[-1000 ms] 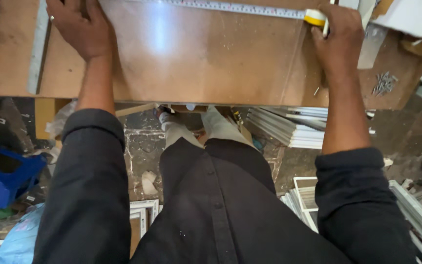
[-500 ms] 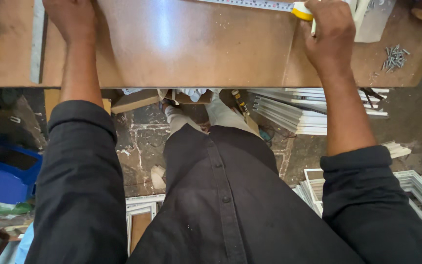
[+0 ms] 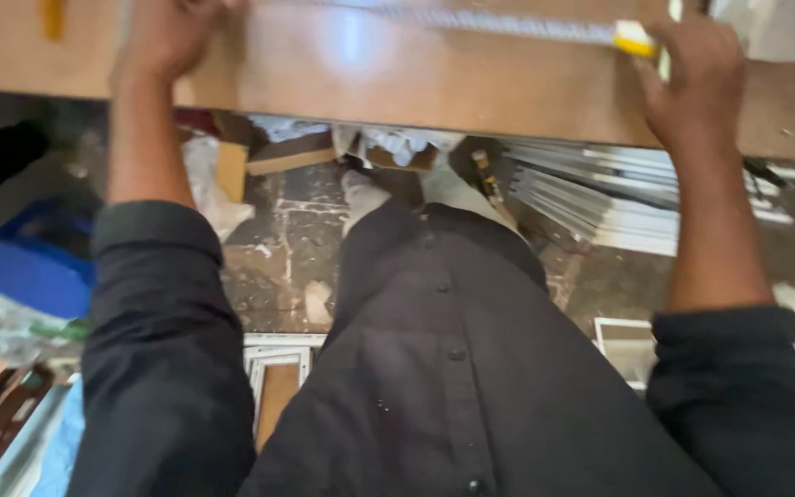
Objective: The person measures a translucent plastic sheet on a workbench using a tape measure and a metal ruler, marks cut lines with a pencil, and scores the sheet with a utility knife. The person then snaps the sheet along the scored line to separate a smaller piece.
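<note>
A brown wooden board [image 3: 434, 83] lies across the top of the view, on a workbench. My left hand [image 3: 169, 35] presses flat on its left part. My right hand [image 3: 697, 78] grips a yellow tape measure case [image 3: 635, 39] at the board's right side. The metal tape blade [image 3: 471, 20] runs left from the case along the board's far edge toward my left hand. My dark long sleeves and dark shirt fill the lower part of the view.
Under the bench lie a stack of white frame strips [image 3: 600, 198], cardboard pieces [image 3: 287, 152] and a tiled, dusty floor [image 3: 278, 267]. A blue bin [image 3: 34, 267] stands at the left. White frames [image 3: 273, 364] lie by my feet. A yellow-handled tool [image 3: 52, 17] rests at the board's top left.
The view has shifted and blurred, and the board now sits higher in it. Both hands stay on the board, with the tape still stretched between them.
</note>
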### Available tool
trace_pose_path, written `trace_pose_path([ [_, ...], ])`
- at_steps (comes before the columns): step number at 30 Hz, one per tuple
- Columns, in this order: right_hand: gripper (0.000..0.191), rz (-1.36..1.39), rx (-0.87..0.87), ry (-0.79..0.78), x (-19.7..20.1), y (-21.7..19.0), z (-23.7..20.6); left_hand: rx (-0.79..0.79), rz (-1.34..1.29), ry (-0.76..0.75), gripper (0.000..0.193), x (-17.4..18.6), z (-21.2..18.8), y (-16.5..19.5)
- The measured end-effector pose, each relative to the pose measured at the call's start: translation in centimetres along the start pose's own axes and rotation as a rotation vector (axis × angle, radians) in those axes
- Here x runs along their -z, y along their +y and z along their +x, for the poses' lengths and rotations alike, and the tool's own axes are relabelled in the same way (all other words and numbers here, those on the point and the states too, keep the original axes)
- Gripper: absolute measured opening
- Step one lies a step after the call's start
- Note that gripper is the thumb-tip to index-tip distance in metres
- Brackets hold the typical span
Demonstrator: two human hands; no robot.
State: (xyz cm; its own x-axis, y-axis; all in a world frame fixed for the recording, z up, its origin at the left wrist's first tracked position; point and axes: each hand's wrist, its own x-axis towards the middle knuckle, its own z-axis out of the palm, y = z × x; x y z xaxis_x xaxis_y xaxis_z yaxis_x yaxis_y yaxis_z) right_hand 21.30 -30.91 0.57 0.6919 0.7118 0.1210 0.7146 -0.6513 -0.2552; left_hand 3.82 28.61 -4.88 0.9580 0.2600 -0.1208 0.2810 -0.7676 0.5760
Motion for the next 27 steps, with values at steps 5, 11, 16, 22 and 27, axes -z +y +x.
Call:
trace_pose_path([
  [5,0.032,0.11,-0.073,-0.103,-0.5,-1.7,-3.4,0.086,-0.364,-0.194,0.011,0.9,-5.2,1.0],
  [11,0.03,0.07,-0.096,-0.088,-0.5,-1.7,-4.8,0.264,-0.21,-0.17,0.011,0.0,-6.5,0.6],
  [16,0.032,0.054,-0.115,-0.07,-0.4,-0.5,-5.3,0.233,0.052,-0.172,0.016,-0.7,-6.0,0.6],
  [22,0.033,0.098,-0.209,-0.107,0.8,-0.1,-6.0,0.153,-0.073,-0.032,0.027,-1.2,-6.7,1.7],
  [27,0.031,0.046,-0.219,-0.162,0.4,-2.0,-5.2,0.181,-0.015,0.066,0.018,-2.0,-7.8,2.3],
])
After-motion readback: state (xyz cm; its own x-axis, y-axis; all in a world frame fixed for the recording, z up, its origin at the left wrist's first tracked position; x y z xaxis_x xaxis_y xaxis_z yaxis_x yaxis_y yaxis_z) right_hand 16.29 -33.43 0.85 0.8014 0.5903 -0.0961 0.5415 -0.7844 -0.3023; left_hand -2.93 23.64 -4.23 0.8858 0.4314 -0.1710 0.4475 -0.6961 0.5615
